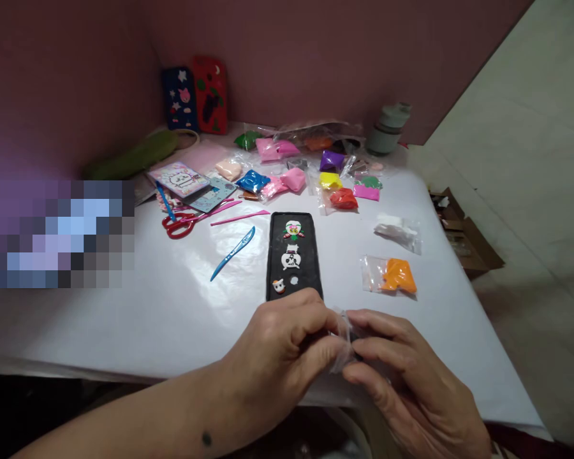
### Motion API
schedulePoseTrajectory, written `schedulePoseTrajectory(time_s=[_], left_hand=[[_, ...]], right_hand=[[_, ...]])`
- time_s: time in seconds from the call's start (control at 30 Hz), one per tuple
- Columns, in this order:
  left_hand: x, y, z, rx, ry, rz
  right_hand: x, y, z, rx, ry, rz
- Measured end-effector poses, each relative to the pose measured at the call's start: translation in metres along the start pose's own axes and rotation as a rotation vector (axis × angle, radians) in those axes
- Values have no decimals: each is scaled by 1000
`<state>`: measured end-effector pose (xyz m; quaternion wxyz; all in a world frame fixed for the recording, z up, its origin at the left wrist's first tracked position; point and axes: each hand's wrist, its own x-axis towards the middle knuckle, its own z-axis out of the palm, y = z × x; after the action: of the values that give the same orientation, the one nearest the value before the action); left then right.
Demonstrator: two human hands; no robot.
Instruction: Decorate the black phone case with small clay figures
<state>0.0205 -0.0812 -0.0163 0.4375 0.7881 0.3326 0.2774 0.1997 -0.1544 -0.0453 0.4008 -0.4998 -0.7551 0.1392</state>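
Observation:
Both of my hands meet over the near part of the table, gripping a small clear plastic bag (340, 364) with something dark inside. My left hand (291, 338) pinches the bag between thumb and fingers. On its other side, my right hand (402, 376) has its thumb and fingers closed around it. Just beyond my left hand lies a black clay-covered panel (302, 280), its near end hidden by that hand. White and coloured clay figures sit on it: a green-trimmed one (294, 231), a white face (291, 259) and a small orange-and-white one (278, 286).
Left of the panel are a blue modelling knife (233, 253), a pink tool (239, 218) and red-handled scissors (178, 226). Packets of orange clay (400, 276) and white clay (396, 228) lie right. Several coloured packets, a bottle (386, 131) and decorated red (210, 95) and blue (179, 99) cases stand farther back.

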Motion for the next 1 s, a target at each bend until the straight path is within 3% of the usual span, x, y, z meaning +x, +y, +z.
schedulePoseTrajectory(time_s=[0.2, 0.47, 0.67, 0.8, 1.0], left_hand=[[-4, 1, 2, 36, 22, 63], [-7, 7, -8, -99, 76, -48], [-14, 8, -32, -502, 40, -394], [-20, -1, -35, -836, -16, -598], [-24, -9, -29, -1114, -54, -674]], right_hand=[[0, -2, 1, 0, 12, -1], [-2, -2, 2, -37, 84, 49], [6, 7, -7, -152, 111, 61], [14, 17, -10, -323, 36, 0], [12, 33, -10, -507, 2, -34]])
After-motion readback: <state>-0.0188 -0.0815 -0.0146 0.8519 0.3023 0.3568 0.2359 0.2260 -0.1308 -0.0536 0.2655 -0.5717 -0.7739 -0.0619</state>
